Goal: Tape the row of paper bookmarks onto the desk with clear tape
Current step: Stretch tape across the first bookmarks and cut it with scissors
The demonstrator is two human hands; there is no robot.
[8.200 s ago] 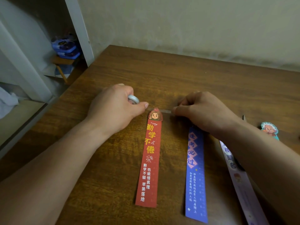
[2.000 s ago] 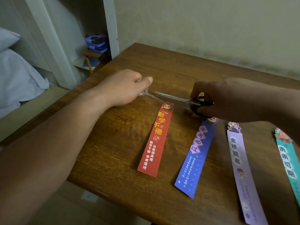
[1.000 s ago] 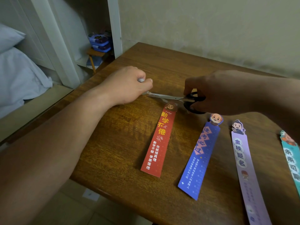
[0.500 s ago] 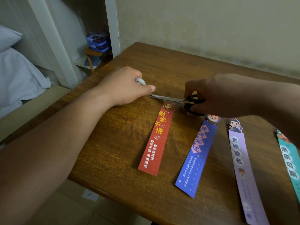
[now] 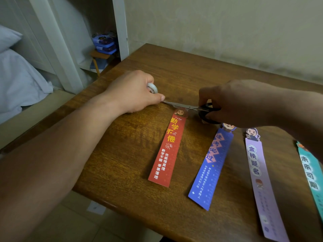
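We curl our left hand (image 5: 132, 93) round the tape roll (image 5: 152, 88) on the table (image 5: 183, 70). Our right hand (image 5: 232, 103) grips the scissors (image 5: 183, 106), whose blades, seemingly almost closed, reach the left thumb. The red bookmark (image 5: 167, 149) lies between our hands, its top just under the blades, and the blue bookmark (image 5: 209, 168) lies below the right hand.

Free tabletop (image 5: 192, 70) behind
You can pass near the wall (image 5: 227, 32); scissors (image 5: 181, 105) block between left hand (image 5: 132, 92) and right hand (image 5: 232, 103).
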